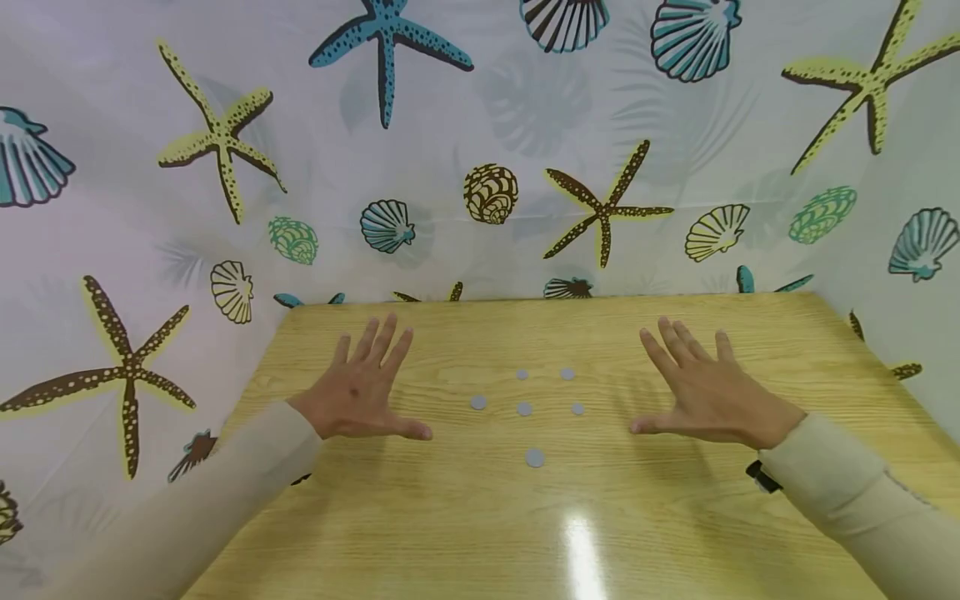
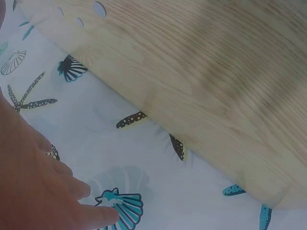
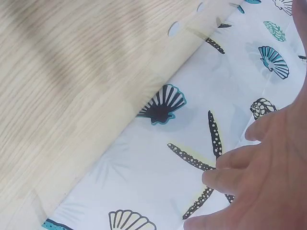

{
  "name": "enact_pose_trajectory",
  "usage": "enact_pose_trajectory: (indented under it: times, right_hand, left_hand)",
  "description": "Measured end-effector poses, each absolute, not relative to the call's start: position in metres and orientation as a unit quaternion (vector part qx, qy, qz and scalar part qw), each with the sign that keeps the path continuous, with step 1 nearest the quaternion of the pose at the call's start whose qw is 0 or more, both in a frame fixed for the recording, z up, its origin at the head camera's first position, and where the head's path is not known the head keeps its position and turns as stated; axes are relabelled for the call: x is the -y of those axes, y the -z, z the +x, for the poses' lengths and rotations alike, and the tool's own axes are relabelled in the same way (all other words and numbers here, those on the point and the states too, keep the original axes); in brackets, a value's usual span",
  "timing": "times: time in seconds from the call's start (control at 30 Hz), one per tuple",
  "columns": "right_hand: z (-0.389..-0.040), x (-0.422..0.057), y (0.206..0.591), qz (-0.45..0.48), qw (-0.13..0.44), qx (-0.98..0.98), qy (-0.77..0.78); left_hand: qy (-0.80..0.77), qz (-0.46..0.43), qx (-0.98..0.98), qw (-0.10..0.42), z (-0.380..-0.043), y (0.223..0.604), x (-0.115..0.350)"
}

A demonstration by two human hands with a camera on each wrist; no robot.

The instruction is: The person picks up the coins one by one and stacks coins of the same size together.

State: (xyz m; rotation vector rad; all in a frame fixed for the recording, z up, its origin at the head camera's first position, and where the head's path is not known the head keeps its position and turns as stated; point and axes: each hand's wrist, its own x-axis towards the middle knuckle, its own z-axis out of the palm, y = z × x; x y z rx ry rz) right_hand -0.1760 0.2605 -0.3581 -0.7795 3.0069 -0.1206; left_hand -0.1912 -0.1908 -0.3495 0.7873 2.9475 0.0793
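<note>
Several small flat grey discs (image 1: 524,409) lie apart from one another near the middle of the wooden table (image 1: 420,517). The largest-looking disc (image 1: 535,457) is the one closest to me. To the left of them is my left hand (image 1: 356,392), fingers spread and thumb pointing at the discs, holding nothing. My right hand (image 1: 705,392) mirrors it on the right, also spread and without anything in it. Both hands appear raised over the tabletop. The left wrist view catches a disc (image 2: 100,8) at its top edge; another disc (image 3: 174,29) shows in the right wrist view.
A white cloth (image 1: 450,158) printed with starfish and shells hangs behind the table and along both sides. The table's back edge meets it. A small black object (image 1: 763,477) sits at the right wrist, by the sleeve cuff. Light glares on the tabletop's front part.
</note>
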Motion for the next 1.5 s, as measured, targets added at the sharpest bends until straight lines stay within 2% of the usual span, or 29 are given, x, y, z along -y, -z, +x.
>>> enact_pose_trajectory:
  times: [0.27,0.63,1.5]
  right_hand:
    - [-0.178,-0.257,0.366,-0.277,0.020,-0.956,0.092]
    - [-0.178,-0.251,0.380,-0.288,0.069,-0.934,0.200]
    - [-0.182,-0.227,0.408,-0.382,0.004,-0.880,0.281]
  left_hand:
    - [-0.066,0.268,-0.960,0.049,-0.191,0.357,0.185]
    - [-0.151,0.284,-0.945,0.056,-0.191,0.375,0.179]
    - [-0.382,0.305,-0.870,0.063,-0.190,0.411,0.152]
